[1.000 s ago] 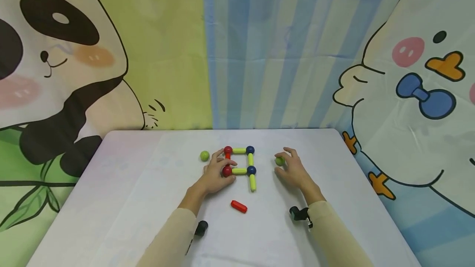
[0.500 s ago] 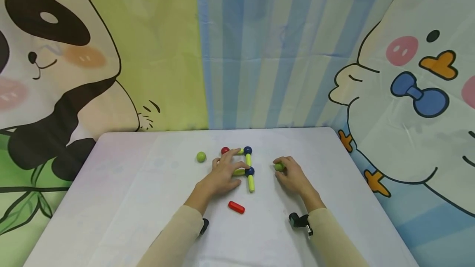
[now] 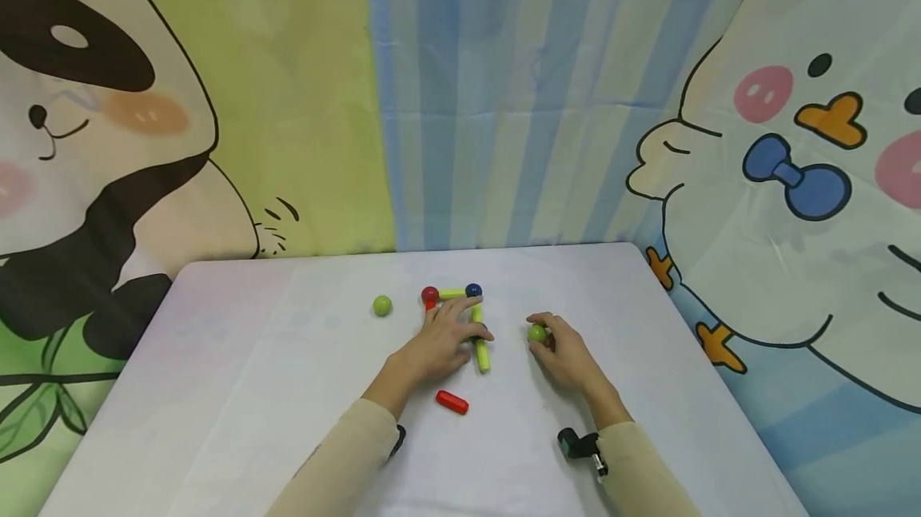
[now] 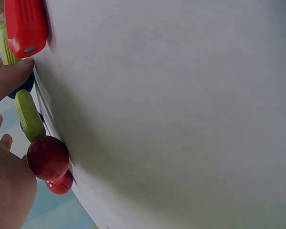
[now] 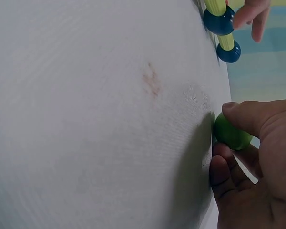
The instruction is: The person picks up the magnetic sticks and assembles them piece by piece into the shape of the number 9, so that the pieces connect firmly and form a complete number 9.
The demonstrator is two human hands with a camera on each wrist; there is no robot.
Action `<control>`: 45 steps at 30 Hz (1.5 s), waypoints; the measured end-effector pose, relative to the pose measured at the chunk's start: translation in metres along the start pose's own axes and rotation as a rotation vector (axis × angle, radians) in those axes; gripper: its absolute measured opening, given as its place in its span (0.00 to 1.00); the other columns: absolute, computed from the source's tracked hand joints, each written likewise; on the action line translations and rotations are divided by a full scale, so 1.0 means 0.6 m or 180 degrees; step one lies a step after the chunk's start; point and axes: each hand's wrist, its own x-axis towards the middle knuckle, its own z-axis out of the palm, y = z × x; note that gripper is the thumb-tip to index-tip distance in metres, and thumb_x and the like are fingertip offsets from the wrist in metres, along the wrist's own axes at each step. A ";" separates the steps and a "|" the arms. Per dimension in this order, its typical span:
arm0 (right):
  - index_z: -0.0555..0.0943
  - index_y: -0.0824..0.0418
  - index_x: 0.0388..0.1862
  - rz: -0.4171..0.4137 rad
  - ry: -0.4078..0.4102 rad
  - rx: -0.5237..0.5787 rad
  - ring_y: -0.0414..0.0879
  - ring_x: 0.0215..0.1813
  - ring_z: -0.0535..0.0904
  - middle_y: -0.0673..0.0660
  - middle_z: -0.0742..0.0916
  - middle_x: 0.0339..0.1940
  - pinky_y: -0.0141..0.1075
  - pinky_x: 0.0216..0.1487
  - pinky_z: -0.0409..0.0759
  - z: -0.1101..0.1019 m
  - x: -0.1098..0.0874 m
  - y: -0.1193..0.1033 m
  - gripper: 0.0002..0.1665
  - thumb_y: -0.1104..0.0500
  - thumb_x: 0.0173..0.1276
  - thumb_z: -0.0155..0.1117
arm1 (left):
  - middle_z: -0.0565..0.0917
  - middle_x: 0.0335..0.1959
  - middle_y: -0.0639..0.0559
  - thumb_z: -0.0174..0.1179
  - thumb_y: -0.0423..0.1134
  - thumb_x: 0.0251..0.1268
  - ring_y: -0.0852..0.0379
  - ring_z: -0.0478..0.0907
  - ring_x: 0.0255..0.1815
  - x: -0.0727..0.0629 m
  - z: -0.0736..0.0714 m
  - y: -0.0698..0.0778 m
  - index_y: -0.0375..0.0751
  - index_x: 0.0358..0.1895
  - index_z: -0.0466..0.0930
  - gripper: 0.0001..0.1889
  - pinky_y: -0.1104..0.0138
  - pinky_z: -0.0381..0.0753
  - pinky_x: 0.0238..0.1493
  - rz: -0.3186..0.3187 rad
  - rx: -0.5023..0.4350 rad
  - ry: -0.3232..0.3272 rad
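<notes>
A square frame of magnetic sticks and balls lies on the table: yellow-green sticks [image 3: 452, 293], one red stick, red balls [image 4: 47, 157] on its left and blue balls on its right. Over it reaches my left hand [image 3: 437, 344], with thumb and a finger about the near blue ball [image 5: 217, 21]; the hand hides the near red ball in the head view. One yellow-green stick [image 3: 482, 357] juts from that blue ball toward me. To the right, my right hand [image 3: 567, 353] pinches a green ball [image 3: 536, 333] between thumb and fingers, low over the table.
A loose red stick [image 3: 452, 402] lies nearer me, below the frame. Left of the frame sits a second green ball [image 3: 382, 305]. The white table [image 3: 237, 421] ends at a cartoon-printed cloth [image 3: 460, 101] behind. Small black cameras [image 3: 579, 445] are strapped to the wrists.
My left hand has slid right, from the red balls to the near blue ball. The fingers of my right hand have closed round the green ball and drawn it slightly toward me.
</notes>
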 end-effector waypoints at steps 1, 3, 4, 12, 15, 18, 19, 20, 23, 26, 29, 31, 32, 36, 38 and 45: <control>0.77 0.59 0.65 0.0012 0.0000 0.0008 0.45 0.41 0.74 0.58 0.83 0.52 0.39 0.45 0.74 0.000 -0.001 0.001 0.24 0.63 0.71 0.68 | 0.55 0.83 0.51 0.68 0.35 0.66 0.45 0.49 0.83 0.002 0.001 0.002 0.66 0.57 0.85 0.21 0.41 0.55 0.76 0.0017 0.0036 -0.0016; 0.77 0.60 0.65 0.0024 0.0004 0.0021 0.44 0.40 0.74 0.59 0.84 0.54 0.38 0.44 0.75 0.001 -0.004 0.002 0.25 0.63 0.71 0.68 | 0.58 0.82 0.51 0.68 0.36 0.67 0.46 0.50 0.83 0.008 0.001 0.005 0.66 0.54 0.87 0.18 0.40 0.55 0.76 0.0040 0.0084 -0.0055; 0.77 0.61 0.64 0.0019 0.0012 0.0027 0.44 0.40 0.75 0.59 0.84 0.53 0.38 0.44 0.75 0.001 -0.006 0.002 0.25 0.63 0.70 0.68 | 0.59 0.81 0.52 0.67 0.37 0.68 0.46 0.50 0.82 0.010 0.001 0.007 0.66 0.52 0.87 0.16 0.40 0.56 0.76 0.0042 0.0113 -0.0082; 0.81 0.61 0.57 -0.0043 0.0033 0.0074 0.42 0.35 0.73 0.57 0.80 0.48 0.32 0.37 0.74 0.001 -0.017 -0.003 0.21 0.63 0.66 0.73 | 0.68 0.76 0.58 0.66 0.38 0.68 0.47 0.52 0.82 0.018 0.000 0.007 0.66 0.46 0.88 0.12 0.37 0.58 0.72 -0.0085 0.0128 -0.0260; 0.81 0.60 0.56 -0.0038 -0.0008 0.0120 0.41 0.35 0.73 0.55 0.80 0.45 0.32 0.37 0.75 0.001 -0.022 -0.008 0.21 0.63 0.65 0.74 | 0.71 0.74 0.59 0.66 0.38 0.68 0.47 0.52 0.82 0.020 0.001 0.004 0.67 0.45 0.87 0.13 0.38 0.59 0.71 -0.0083 0.0128 -0.0265; 0.82 0.59 0.56 -0.0012 -0.0052 0.0176 0.40 0.35 0.75 0.54 0.81 0.46 0.31 0.37 0.76 0.002 -0.029 -0.014 0.20 0.62 0.65 0.74 | 0.74 0.71 0.58 0.66 0.38 0.68 0.47 0.55 0.80 0.022 0.002 0.003 0.67 0.44 0.87 0.12 0.39 0.59 0.70 -0.0059 0.0116 -0.0269; 0.82 0.59 0.56 -0.0009 -0.0068 0.0181 0.40 0.35 0.75 0.54 0.82 0.46 0.31 0.37 0.76 0.002 -0.031 -0.016 0.20 0.61 0.65 0.74 | 0.74 0.71 0.58 0.66 0.38 0.68 0.47 0.56 0.80 0.023 0.002 0.004 0.67 0.44 0.87 0.12 0.39 0.60 0.69 -0.0055 0.0110 -0.0278; 0.82 0.58 0.56 -0.0006 -0.0080 0.0194 0.40 0.35 0.75 0.54 0.82 0.46 0.31 0.37 0.76 0.003 -0.033 -0.017 0.20 0.61 0.65 0.75 | 0.74 0.70 0.58 0.66 0.39 0.68 0.47 0.56 0.79 0.024 0.001 0.004 0.67 0.44 0.87 0.12 0.40 0.60 0.69 -0.0063 0.0099 -0.0295; 0.82 0.58 0.56 -0.0043 -0.0126 0.0264 0.38 0.35 0.77 0.53 0.83 0.48 0.31 0.36 0.77 0.005 -0.039 -0.022 0.20 0.60 0.66 0.74 | 0.74 0.70 0.59 0.66 0.39 0.69 0.48 0.58 0.78 0.027 -0.003 0.007 0.66 0.44 0.86 0.10 0.40 0.60 0.69 -0.0078 0.0070 -0.0319; 0.82 0.58 0.55 -0.0092 -0.0143 0.0316 0.38 0.33 0.77 0.53 0.84 0.46 0.32 0.34 0.77 0.006 -0.043 -0.025 0.19 0.59 0.67 0.74 | 0.74 0.69 0.59 0.66 0.39 0.69 0.49 0.59 0.77 0.031 -0.006 0.011 0.64 0.43 0.86 0.09 0.40 0.61 0.70 -0.0093 0.0025 -0.0318; 0.82 0.57 0.54 -0.0081 -0.0180 0.0324 0.38 0.32 0.77 0.50 0.85 0.43 0.31 0.34 0.77 0.009 -0.048 -0.028 0.18 0.59 0.67 0.74 | 0.75 0.68 0.59 0.67 0.38 0.69 0.49 0.60 0.76 0.033 -0.007 0.014 0.64 0.41 0.85 0.10 0.39 0.60 0.70 -0.0118 -0.0014 -0.0326; 0.82 0.56 0.53 -0.0032 -0.0207 0.0329 0.38 0.32 0.78 0.48 0.85 0.41 0.31 0.34 0.78 0.011 -0.051 -0.029 0.17 0.58 0.67 0.74 | 0.75 0.68 0.58 0.67 0.38 0.68 0.49 0.60 0.76 0.034 -0.006 0.015 0.65 0.40 0.84 0.10 0.39 0.60 0.70 -0.0139 -0.0040 -0.0347; 0.82 0.55 0.53 -0.0012 -0.0224 0.0338 0.38 0.32 0.78 0.48 0.85 0.42 0.31 0.34 0.78 0.012 -0.052 -0.030 0.17 0.58 0.67 0.74 | 0.75 0.67 0.58 0.67 0.38 0.68 0.49 0.61 0.75 0.034 -0.005 0.015 0.65 0.39 0.83 0.10 0.39 0.60 0.70 -0.0150 -0.0054 -0.0350; 0.83 0.53 0.51 -0.0002 -0.0271 0.0389 0.38 0.34 0.80 0.47 0.87 0.43 0.31 0.35 0.79 0.018 -0.053 -0.037 0.15 0.55 0.67 0.74 | 0.76 0.65 0.59 0.67 0.37 0.67 0.50 0.62 0.74 0.036 -0.001 0.016 0.65 0.38 0.82 0.11 0.41 0.62 0.68 -0.0203 -0.0071 -0.0325; 0.83 0.53 0.50 -0.0022 -0.0271 0.0388 0.38 0.35 0.80 0.46 0.87 0.43 0.31 0.36 0.79 0.022 -0.056 -0.040 0.15 0.54 0.67 0.75 | 0.76 0.64 0.59 0.68 0.37 0.67 0.50 0.62 0.73 0.036 0.001 0.017 0.64 0.38 0.82 0.11 0.42 0.63 0.68 -0.0222 -0.0076 -0.0311; 0.84 0.52 0.48 0.0049 -0.0208 0.0368 0.39 0.34 0.79 0.46 0.87 0.40 0.31 0.34 0.77 0.031 -0.060 -0.054 0.15 0.49 0.66 0.75 | 0.76 0.63 0.59 0.68 0.36 0.67 0.50 0.61 0.73 0.039 0.002 0.017 0.62 0.40 0.84 0.10 0.44 0.64 0.66 -0.0239 -0.0131 -0.0286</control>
